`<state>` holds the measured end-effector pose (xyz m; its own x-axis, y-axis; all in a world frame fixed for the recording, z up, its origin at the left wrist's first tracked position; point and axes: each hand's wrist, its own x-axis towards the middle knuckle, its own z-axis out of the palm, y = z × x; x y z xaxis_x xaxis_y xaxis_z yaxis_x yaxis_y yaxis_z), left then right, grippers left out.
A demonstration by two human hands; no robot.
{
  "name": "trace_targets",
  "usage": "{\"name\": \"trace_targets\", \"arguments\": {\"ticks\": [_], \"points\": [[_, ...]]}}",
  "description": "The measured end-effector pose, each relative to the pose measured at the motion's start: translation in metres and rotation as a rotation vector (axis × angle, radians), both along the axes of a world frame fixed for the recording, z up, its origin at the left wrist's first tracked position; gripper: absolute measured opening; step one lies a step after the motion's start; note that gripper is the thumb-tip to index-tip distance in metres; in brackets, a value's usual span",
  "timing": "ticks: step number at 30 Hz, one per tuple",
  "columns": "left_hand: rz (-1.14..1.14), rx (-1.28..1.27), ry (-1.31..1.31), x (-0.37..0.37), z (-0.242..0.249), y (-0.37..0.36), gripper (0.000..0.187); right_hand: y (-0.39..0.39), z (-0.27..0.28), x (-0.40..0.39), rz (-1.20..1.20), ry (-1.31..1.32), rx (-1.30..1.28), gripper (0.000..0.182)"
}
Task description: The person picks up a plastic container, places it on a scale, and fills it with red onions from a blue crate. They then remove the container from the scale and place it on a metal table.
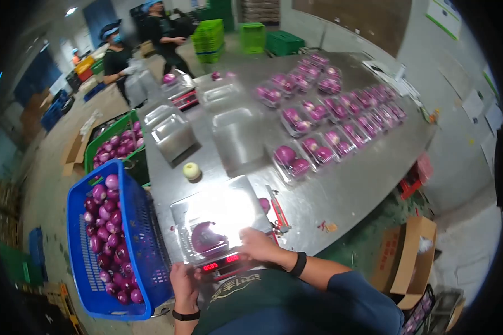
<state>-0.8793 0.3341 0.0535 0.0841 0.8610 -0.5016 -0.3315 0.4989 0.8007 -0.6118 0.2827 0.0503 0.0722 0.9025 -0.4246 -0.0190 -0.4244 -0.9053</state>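
Note:
A clear plastic tray (204, 245) holding a purple onion (207, 237) sits on a scale (221, 265) with red digits at the near edge of the steel table (341, 184). My right hand (257, 245) rests on the tray's near right corner. My left hand (183, 282) grips its near left corner, beside the scale's display. A blue crate (145, 245) full of purple onions stands just left of my left hand. One more onion (264, 204) lies right of the scale.
Several filled onion trays (330, 120) cover the table's far right. Stacks of clear trays (237, 137) and a pale peeled onion (191, 170) lie mid-table. A green crate (114, 146) of onions stands left. Two people work at the far end. Cardboard boxes (408, 259) stand at right.

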Motion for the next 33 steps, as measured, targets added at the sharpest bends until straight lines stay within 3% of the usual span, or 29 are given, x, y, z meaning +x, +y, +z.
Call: {"name": "trace_targets", "arguments": {"ticks": [3, 8, 14, 17, 28, 31, 33], "points": [[-0.035, -0.001, -0.014, 0.003, -0.008, 0.001, 0.013, 0.002, -0.013, 0.011, -0.087, 0.174, 0.035, 0.030], [-0.112, 0.017, 0.007, 0.019, -0.014, 0.004, 0.018, 0.003, -0.002, 0.034, -0.071, 0.150, -0.047, 0.031], [-0.183, 0.028, -0.016, 0.043, -0.006, 0.005, 0.045, -0.009, 0.001, 0.057, -0.087, 0.199, -0.049, 0.034], [-0.181, 0.023, -0.014, 0.049, -0.009, 0.005, 0.036, -0.017, -0.003, 0.062, -0.115, 0.218, -0.016, 0.033], [-0.228, -0.015, -0.020, 0.080, -0.005, 0.002, 0.037, -0.020, -0.012, 0.098, -0.071, 0.132, -0.084, 0.030], [-0.260, -0.030, -0.033, 0.091, -0.002, 0.003, 0.038, -0.027, 0.000, 0.118, 0.022, 0.062, -0.087, 0.053], [-0.303, -0.032, -0.024, 0.100, -0.001, 0.004, 0.039, -0.035, 0.008, 0.123, -0.045, 0.042, -0.030, 0.072]]}}
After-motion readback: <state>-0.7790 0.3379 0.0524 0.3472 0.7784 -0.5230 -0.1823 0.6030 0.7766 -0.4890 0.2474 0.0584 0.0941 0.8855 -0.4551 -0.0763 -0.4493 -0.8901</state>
